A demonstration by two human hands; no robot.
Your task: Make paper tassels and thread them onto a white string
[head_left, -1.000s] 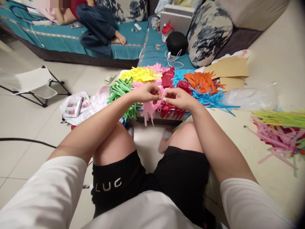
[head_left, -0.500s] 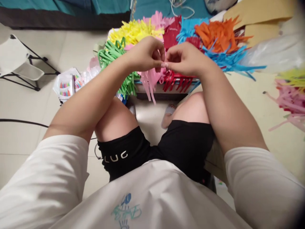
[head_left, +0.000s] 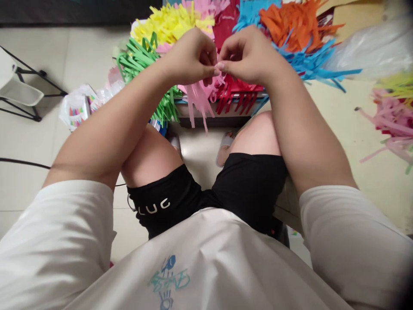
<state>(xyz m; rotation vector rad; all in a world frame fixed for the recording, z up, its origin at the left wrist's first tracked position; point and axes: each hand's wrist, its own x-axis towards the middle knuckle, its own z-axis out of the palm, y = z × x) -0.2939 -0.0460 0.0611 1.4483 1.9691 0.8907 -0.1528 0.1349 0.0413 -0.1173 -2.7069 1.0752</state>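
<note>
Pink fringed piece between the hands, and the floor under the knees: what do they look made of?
The pink fringed piece, pinched by the left hand and right hand, looks like thin matte paper: flat cut strips that droop and curl. The floor looks like glossy pale ceramic tile, judging by grout lines and soft sheen.
</note>
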